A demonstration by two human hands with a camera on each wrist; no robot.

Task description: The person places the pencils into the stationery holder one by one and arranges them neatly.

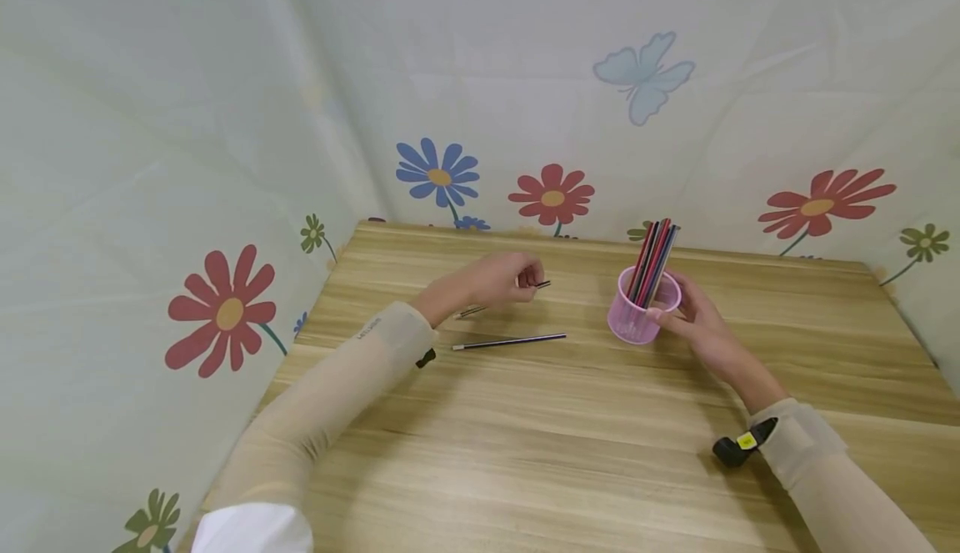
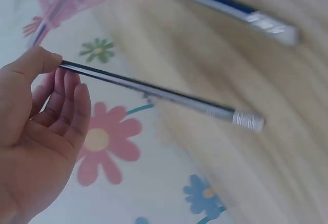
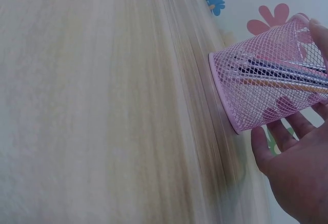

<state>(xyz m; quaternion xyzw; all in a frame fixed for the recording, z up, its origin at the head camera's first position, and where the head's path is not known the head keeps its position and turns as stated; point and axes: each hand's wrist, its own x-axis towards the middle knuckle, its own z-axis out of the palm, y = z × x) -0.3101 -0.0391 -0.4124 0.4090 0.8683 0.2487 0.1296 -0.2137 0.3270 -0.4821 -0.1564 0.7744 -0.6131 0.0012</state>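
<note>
My left hand [image 1: 493, 279] is raised over the table, pinching a dark pencil with pale stripes [image 2: 154, 92] between thumb and fingertips. The pencil's eraser end [image 2: 249, 121] points away from the hand in the left wrist view. A second striped pencil [image 1: 510, 341] lies on the table just in front of that hand. To the right, my right hand [image 1: 701, 324] holds a pink mesh pencil cup [image 3: 261, 93], thumb at the near side and fingers round the far side. Several pencils [image 1: 654, 261] lean in the cup, red and dark ones among them.
The wood-grain table [image 1: 525, 444] ends at a pale curtain [image 1: 495, 61] printed with flowers and a butterfly, behind and at both sides. Each wrist wears a black camera strap, such as the right one [image 1: 738, 446].
</note>
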